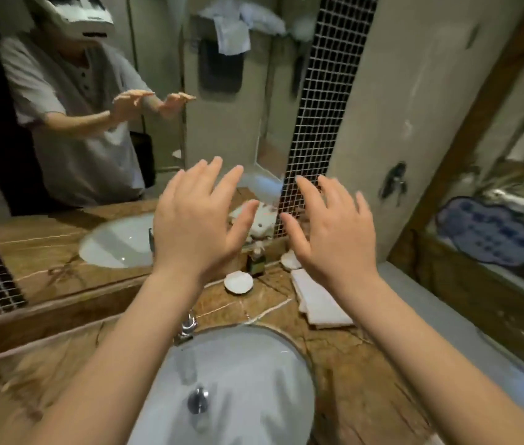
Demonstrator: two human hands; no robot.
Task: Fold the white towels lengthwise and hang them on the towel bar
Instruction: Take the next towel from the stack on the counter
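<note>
- Left hand (196,226): raised above the back of the brown veined stone surface (350,364), fingers straight and spread, holding nothing.
- Right hand (334,232): raised at the same height just beside the left, fingers likewise spread and empty; the two hands are apart, palms turned down and forward.
- Stack of flat folded white towels (315,300): lies on the surface to the right of the white oval sink basin (254,380), below the right hand and partly hidden by that wrist.
- Long axis of the stack: runs diagonally, from the far end by the wall toward the near right edge of the surface.
- Deciding relation: the stack lies down and toward the person from the right hand, and well across from the left hand; the right hand is judged the nearer one for a first pick-up, by lowering and drawing back.
- Crumpled white towels (241,24): seen only as a reflection in the wall mirror (61,155), heaped high up behind the person; they possibly rest on the rack or bar, but the blur does not let this be confirmed.
- Chrome tap (187,326): stands at the rim of the basin, between the forearms.
- Task progress, as judged: no towel is in hand and none is seen hung lengthwise.
</note>
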